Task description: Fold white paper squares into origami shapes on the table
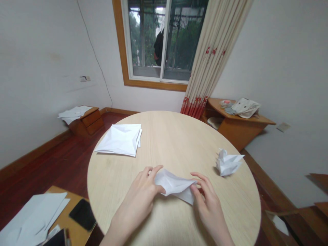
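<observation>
A partly folded sheet of white paper (174, 184) is held between my hands above the near part of the round table (176, 136). My left hand (143, 189) grips its left end, the thumb in front and the fingers behind. At the right end, my right hand (207, 200) pinches a corner between thumb and fingers. The paper bends upward at the left, and a flap hangs below its right side. To the right lies a folded paper piece (228, 163) with pointed tips. A stack of creased paper sheets (121, 138) rests at the table's far left.
Lower left, a wooden surface (77, 235) bears loose white sheets (36, 215) and a black phone (83, 214). A small drawer cabinet (91, 121) stands at the back left. A corner desk (241, 128) with a cloth bag (246, 107) is at the right, beside the curtain (212, 51).
</observation>
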Demonstrator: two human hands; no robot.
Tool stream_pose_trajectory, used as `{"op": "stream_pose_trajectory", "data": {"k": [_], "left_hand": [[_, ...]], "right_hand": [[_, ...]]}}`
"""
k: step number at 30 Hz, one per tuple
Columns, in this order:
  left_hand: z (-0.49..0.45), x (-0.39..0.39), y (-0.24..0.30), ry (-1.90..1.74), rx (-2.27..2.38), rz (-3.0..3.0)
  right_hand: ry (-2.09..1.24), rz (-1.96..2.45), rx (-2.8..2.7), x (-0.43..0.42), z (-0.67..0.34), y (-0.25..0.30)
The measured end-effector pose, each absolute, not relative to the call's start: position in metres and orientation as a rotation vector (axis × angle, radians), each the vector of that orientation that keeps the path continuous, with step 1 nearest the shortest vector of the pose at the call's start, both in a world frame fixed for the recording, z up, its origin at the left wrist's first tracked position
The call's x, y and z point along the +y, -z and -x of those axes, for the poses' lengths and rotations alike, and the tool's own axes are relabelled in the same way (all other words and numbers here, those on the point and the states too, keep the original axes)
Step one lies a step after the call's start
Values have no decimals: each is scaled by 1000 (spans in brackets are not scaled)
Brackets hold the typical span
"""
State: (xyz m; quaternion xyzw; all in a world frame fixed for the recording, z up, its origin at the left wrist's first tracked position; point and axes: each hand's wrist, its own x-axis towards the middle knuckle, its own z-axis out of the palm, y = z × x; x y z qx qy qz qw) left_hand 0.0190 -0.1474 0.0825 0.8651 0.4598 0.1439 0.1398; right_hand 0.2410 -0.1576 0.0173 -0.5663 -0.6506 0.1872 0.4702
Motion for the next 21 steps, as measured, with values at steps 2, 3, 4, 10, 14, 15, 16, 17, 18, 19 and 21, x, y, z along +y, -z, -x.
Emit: {"op": "stream_pose_trajectory", "data": {"k": [2, 3, 4, 10, 14, 15, 16, 17, 18, 19, 21], "left_hand": [[-17, -147, -83, -405, 1346, -2493], [-17, -147, -83, -405, 1345, -2493], [-17, -147, -84, -405, 1342, -2495], [-18, -147, -83, -365, 1346, -2511], [-19, -143, -83, -359, 1373, -2482], [-18, -142, -82, -353, 1382, -2475], [-17, -141, -82, -350, 1393, -2471], [-16, -140, -83, -350, 1407, -2471], [-14, -139, -83, -353, 1424, -2473], [-12, -138, -83, -353, 1442, -2477], [-6, -136, -85, -347, 1488, -2474]], "right_hand": [[-447, 1385, -1597, -158, -241, -17], [-444, 1386, -1596, -158, -241, -17], [-442, 1387, -1595, -158, -240, -17], [-453, 1375, -1593, -160, -237, -19], [-450, 1372, -1595, -160, -236, -20], [-452, 1374, -1596, -160, -236, -21], [-452, 1377, -1598, -160, -236, -20], [-452, 1380, -1600, -160, -236, -20], [-450, 1383, -1603, -160, -236, -20], [-446, 1386, -1607, -160, -237, -20], [-434, 1389, -1611, -160, -237, -19]]}}
